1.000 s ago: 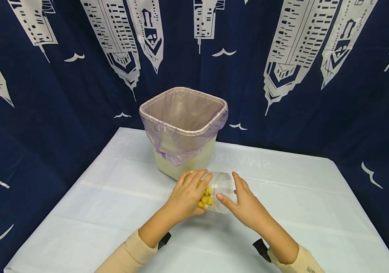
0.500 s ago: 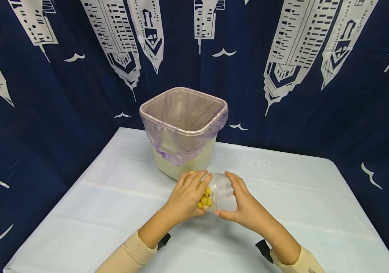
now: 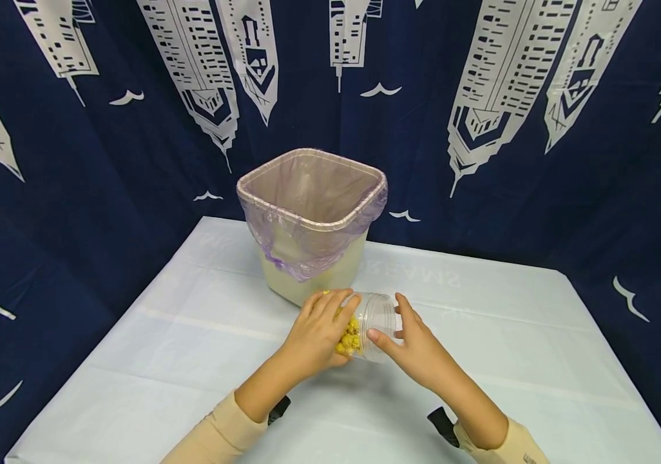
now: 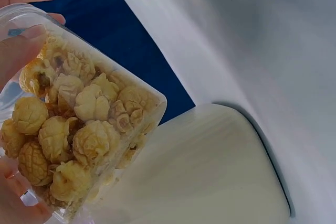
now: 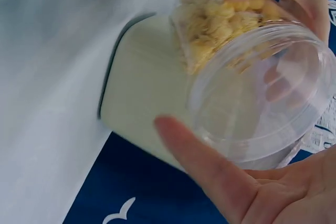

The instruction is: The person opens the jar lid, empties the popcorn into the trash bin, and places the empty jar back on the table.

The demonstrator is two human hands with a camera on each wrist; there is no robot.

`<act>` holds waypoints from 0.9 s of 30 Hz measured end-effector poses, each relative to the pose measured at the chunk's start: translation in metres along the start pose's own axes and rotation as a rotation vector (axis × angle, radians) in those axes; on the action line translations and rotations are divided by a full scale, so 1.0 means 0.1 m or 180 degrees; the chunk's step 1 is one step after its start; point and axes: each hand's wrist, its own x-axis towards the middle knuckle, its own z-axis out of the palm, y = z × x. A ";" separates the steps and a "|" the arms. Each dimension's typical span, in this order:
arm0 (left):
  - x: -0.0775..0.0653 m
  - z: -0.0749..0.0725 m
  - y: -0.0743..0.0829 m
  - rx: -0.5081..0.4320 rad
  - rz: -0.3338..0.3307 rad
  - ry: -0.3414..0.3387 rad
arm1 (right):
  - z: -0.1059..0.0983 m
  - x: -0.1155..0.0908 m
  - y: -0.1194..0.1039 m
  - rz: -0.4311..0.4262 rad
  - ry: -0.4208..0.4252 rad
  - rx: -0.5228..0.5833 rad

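Note:
My left hand point(image 3: 317, 335) grips a clear plastic jar point(image 3: 361, 303) of yellow popcorn point(image 3: 349, 338) from the side, fingers over its top. Tipped onto its side above the table, the jar has its clear lid point(image 3: 381, 322) facing right. Beside that lid is my right hand point(image 3: 423, 357), thumb and fingers spread around its edge. In the right wrist view the right thumb point(image 5: 202, 161) is straight and apart from the lid's rim. Large popcorn pieces point(image 4: 65, 135) fill the near end of the jar in the left wrist view.
Just behind the hands stands a cream bin point(image 3: 284, 283) lined with a thin purple bag point(image 3: 313, 241) folded over its rim. A white cloth covers the table point(image 3: 510, 341). A dark blue curtain point(image 3: 400, 148) with white building prints hangs behind.
Half a second ago my right fingers closed around the lid, thumb at its lower edge. Now they have loosened and the thumb has moved up, as one second ago. My left hand stays put.

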 end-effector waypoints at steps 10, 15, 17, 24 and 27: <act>0.00 -0.01 -0.01 0.0031 0.0033 0.0000 | 0.01 0.04 0.06 -0.0485 0.0048 0.0233; -0.01 -0.01 -0.03 0.0000 0.0015 -0.0068 | -0.03 0.05 0.13 -0.1335 0.0129 -0.0235; -0.02 -0.01 -0.04 0.0001 0.0002 -0.0070 | -0.07 0.04 0.15 -0.1505 0.0177 -0.0429; -0.03 -0.01 -0.07 -0.0012 -0.0059 -0.0052 | -0.29 0.03 0.30 -0.1195 0.0160 -0.0698; -0.04 -0.01 -0.08 -0.0002 -0.0069 -0.0052 | -0.38 0.02 0.42 -0.0845 0.0095 -0.0852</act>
